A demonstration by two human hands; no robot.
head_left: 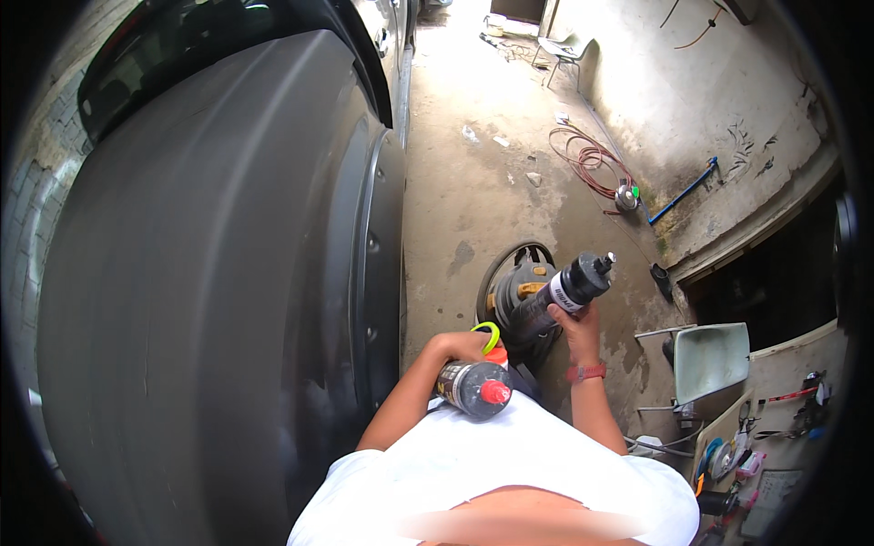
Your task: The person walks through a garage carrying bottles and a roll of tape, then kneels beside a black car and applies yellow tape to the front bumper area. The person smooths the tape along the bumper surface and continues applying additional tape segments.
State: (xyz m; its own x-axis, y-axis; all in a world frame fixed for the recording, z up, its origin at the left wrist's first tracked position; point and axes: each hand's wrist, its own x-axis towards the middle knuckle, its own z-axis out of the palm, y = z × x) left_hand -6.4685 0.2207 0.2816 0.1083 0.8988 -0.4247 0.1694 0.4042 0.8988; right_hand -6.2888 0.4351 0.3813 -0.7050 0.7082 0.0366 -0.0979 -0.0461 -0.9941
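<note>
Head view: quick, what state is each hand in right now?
Left hand: at the red-capped bottle; fingers mostly hidden, grip can't be told.
Right hand: closed, holding black-capped bottle.

Smooth dark plastic on the black-capped bottle (583, 277) and the red-tipped bottle (475, 389); matt, metal-looking finish with a faint sheen across the car panel (182, 300); glossy glass in the window (173, 59); rough concrete floor (446, 173); rough, scuffed wall (660, 100); smooth plastic seat (713, 361); matt cloth shirt (473, 455).
</note>
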